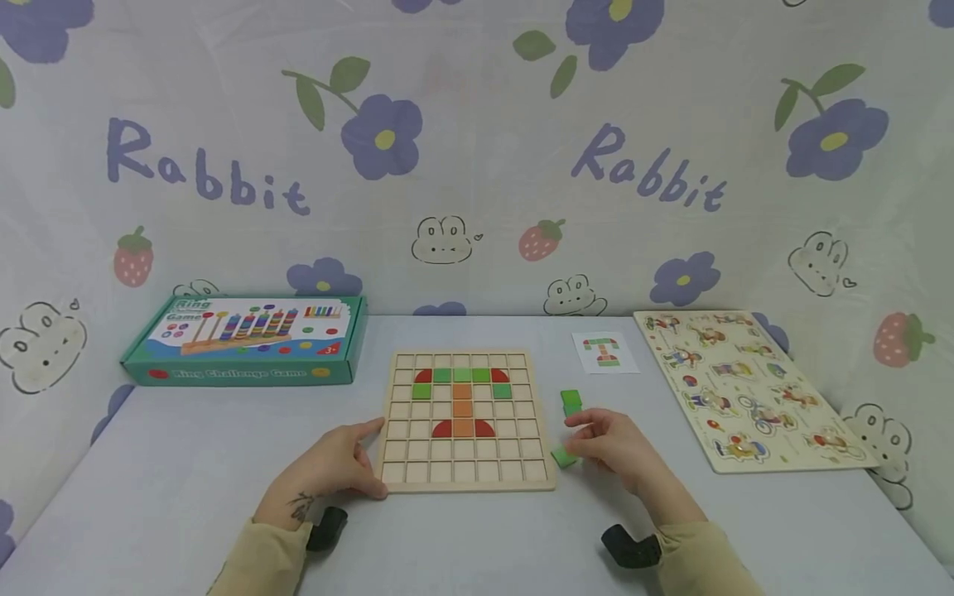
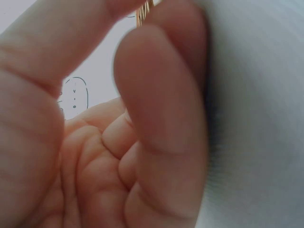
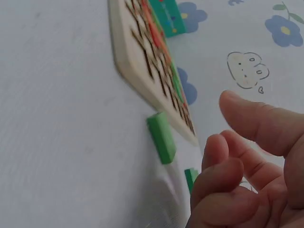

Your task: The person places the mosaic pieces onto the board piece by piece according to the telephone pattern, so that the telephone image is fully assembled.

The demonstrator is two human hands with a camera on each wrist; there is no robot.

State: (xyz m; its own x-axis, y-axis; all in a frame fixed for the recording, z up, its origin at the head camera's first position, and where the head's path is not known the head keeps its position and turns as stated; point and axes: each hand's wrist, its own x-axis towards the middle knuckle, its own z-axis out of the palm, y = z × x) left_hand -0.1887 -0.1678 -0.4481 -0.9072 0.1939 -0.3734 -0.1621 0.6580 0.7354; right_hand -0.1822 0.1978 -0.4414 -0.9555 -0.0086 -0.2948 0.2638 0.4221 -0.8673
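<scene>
A wooden grid board lies flat, with green squares, orange squares and red curved pieces in some cells. My left hand touches the board's left edge, index finger higher up, thumb by the near corner; its other fingers curl inward. To the right of the board, my right hand hovers over a loose green block, fingers loosely bent. Between its thumb and fingers nothing shows in the right wrist view, where the green block lies apart from them. More green lies farther back.
Behind the loose green pieces lies a white pattern card. A green Ring Challenge Game box stands at the back left. On the right is a wooden picture puzzle board. A printed cloth hangs behind the table.
</scene>
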